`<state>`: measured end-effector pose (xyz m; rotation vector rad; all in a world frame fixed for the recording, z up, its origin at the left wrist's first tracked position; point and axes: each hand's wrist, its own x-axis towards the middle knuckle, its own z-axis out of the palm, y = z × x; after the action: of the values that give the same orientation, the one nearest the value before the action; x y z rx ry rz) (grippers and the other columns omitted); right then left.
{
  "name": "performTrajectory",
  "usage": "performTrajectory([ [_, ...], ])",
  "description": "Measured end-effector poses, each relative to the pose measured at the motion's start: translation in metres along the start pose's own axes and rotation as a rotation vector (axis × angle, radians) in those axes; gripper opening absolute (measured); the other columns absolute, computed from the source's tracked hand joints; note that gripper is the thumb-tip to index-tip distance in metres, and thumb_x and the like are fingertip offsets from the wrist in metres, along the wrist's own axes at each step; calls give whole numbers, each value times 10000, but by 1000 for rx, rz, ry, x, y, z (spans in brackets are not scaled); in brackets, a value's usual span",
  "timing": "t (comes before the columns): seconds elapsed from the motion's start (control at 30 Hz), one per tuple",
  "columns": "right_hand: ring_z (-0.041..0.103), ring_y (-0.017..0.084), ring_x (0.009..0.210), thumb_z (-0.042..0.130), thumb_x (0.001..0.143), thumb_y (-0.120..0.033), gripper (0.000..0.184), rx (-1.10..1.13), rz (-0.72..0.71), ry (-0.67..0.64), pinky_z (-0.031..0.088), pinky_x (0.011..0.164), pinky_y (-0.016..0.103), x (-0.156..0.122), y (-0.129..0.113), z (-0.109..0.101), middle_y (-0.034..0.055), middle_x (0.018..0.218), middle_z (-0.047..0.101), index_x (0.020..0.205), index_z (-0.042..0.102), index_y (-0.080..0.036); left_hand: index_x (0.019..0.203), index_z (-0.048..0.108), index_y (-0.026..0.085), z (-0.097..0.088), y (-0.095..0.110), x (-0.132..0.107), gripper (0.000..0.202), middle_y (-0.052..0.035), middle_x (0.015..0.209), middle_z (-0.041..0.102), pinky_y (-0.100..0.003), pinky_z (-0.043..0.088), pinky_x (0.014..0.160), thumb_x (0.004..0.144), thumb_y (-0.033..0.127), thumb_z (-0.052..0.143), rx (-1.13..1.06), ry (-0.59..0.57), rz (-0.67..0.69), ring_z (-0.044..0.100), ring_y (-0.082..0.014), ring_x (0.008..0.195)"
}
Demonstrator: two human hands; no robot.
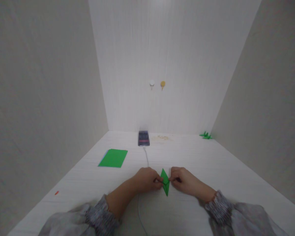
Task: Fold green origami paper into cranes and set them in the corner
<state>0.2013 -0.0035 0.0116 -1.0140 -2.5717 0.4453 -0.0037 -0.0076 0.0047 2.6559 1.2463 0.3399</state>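
the folded green paper (165,187), a slim diamond with its points toward the top and bottom of the frame, sits just right of lower centre, between the two hands. the left hand (148,179) comes in from the lower left, thumb and fingertips brought together with hardly any gap, pinching the paper's left edge. the right hand (184,181) comes in from the lower right, its fingertips also drawn closely together at the right corner (the contact there is small, but it looks like a light pinch). gripping opposite sides at the widest part probably keeps the narrow piece from turning and leaves its middle crease in sight.

the green sheets (113,158) lie flat in a stack left of centre, a paler edge showing along one side; that spot seems chosen to be near the left hand yet out from under the forearms. small green folded pieces (206,135) are grouped at the far right edge of the table (194,154), perhaps to spare them from being knocked.

a device (144,138) with a blurred-out screen is by the back wall (127,98), likely set there to face the person, and a white cable (146,158) runs from it down past the left forearm. an orange scrap (56,193) lies at lower left; i can't tell what it is for.
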Motion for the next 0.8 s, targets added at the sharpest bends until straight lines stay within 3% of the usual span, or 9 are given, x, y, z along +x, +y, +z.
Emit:
performTrajectory([
  [0.13, 493, 112, 616, 527, 701, -151, 148, 57, 0, 27, 348, 537, 199, 1, 2, 2, 2, 710, 543, 808, 619, -193, 779, 663, 254, 0, 1, 3, 272, 4, 628, 601, -210, 265, 482, 699, 463, 509, -86, 28, 17, 528, -130, 570],
  [0.27, 497, 120, 656, 519, 750, -200, 88, 114, -19, 48, 366, 572, 213, 4, 4, 5, 8, 722, 525, 740, 605, -188, 764, 645, 218, 3, 4, 6, 219, 11, 647, 557, -199, 287, 491, 643, 394, 601, -230, 77, -42, 491, -112, 570],
  [0.43, 473, 129, 678, 454, 796, -186, 105, 201, 1, 218, 371, 592, 234, 8, 3, 7, 12, 723, 487, 709, 510, -171, 815, 582, 179, 9, 6, 8, 256, 4, 772, 512, -210, 329, 535, 597, 293, 653, -461, 209, -90, 430, -85, 571],
  [0.57, 443, 129, 652, 412, 812, -179, 113, 262, 12, 338, 365, 577, 243, 10, -3, 8, 7, 707, 464, 709, 459, -182, 842, 499, 155, 15, 6, 12, 328, 20, 687, 497, -207, 333, 503, 590, 291, 660, -805, 241, -226, 434, -81, 542],
  [0.7, 455, 132, 665, 473, 783, -205, 98, 357, -4, 376, 369, 583, 248, 12, -5, 12, 16, 741, 476, 688, 480, -184, 771, 453, 152, 20, 6, 19, 345, 31, 635, 515, -212, 369, 533, 553, 271, 693, -1250, 265, -167, 479, -80, 554],
  [0.8, 469, 124, 641, 508, 769, -251, 60, 531, 40, 407, 369, 562, 240, 14, -5, 17, 2, 727, 479, 772, 484, -197, 716, 453, 144, 19, 8, 21, 342, 42, 573, 516, -212, 376, 519, 527, 263, 712, -1444, 298, -173, 481, -70, 504],
])
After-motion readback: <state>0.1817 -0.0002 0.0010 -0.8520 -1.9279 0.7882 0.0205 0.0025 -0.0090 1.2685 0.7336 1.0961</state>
